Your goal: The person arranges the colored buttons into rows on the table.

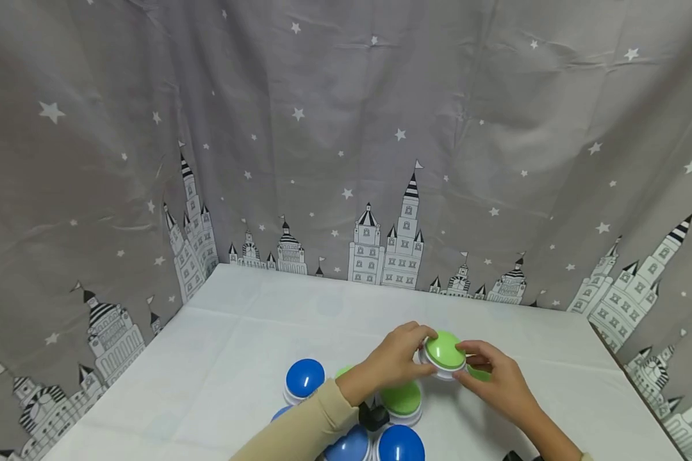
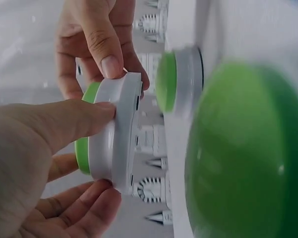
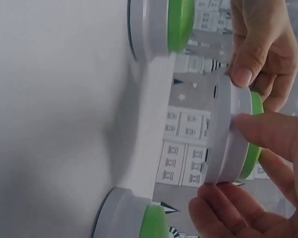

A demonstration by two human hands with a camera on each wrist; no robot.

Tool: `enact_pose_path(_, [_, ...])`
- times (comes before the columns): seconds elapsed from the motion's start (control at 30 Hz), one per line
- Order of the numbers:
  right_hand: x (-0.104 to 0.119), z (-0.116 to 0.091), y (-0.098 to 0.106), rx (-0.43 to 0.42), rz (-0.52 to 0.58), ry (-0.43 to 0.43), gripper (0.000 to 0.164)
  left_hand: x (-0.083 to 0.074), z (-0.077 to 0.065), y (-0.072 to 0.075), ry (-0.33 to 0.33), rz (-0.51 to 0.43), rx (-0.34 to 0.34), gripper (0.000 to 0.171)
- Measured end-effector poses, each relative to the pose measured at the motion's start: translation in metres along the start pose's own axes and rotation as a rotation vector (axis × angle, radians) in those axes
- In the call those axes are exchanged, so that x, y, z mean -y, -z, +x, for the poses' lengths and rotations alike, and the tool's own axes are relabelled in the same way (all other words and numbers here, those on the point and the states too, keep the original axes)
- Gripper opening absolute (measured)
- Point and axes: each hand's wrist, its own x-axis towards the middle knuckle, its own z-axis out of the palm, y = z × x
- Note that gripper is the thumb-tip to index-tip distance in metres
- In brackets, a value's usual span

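Observation:
A round green push button (image 1: 445, 351) with a white base is held up off the table between both hands. My left hand (image 1: 391, 362) pinches its left side with thumb and fingers, and my right hand (image 1: 500, 386) pinches the right side. Seen edge-on in the left wrist view, the held button (image 2: 103, 134) has its green dome facing away from the table. The right wrist view also shows thumb and fingertips of both hands on the white rim of the button (image 3: 231, 134). Below, another green button (image 1: 402, 398) stands near the left wrist, and one more (image 1: 480, 373) is partly hidden behind the right hand.
Several blue buttons, among them one at the left (image 1: 305, 378) and one at the front (image 1: 400, 443), stand on the white-covered table (image 1: 219, 358). The left forearm partly covers a green button (image 1: 343, 370). A grey curtain (image 1: 323, 128) printed with castles hangs around the table.

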Motion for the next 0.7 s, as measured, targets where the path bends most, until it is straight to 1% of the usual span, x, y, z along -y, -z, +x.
enact_pose_path(0.13, [0.006,-0.017,0.006,-0.049,0.003,0.005,0.046,-0.012,-0.008,-0.002,0.000,-0.018,0.022,0.052])
enact_pose_path(0.27, [0.009,-0.031,0.006,-0.049,-0.024,0.053,0.048,-0.020,-0.020,-0.006,0.001,-0.016,0.038,0.052])
enact_pose_path(0.33, [0.011,-0.039,0.006,-0.040,-0.024,0.061,0.047,-0.023,-0.027,-0.010,-0.002,-0.026,0.048,0.052])
enact_pose_path(0.5, [0.017,-0.061,0.008,-0.009,0.002,0.005,0.045,-0.032,-0.043,-0.019,-0.010,-0.063,0.096,0.051])
enact_pose_path(0.57, [0.018,-0.068,0.009,0.008,0.013,0.012,0.045,-0.036,-0.049,-0.021,-0.014,-0.051,0.109,0.051])
enact_pose_path(0.6, [0.017,-0.071,0.009,0.021,0.015,0.031,0.045,-0.038,-0.052,-0.022,-0.015,-0.041,0.112,0.051])
enact_pose_path(0.7, [0.017,-0.075,0.011,0.066,0.023,0.050,0.046,-0.045,-0.060,-0.022,-0.018,0.008,0.103,0.051])
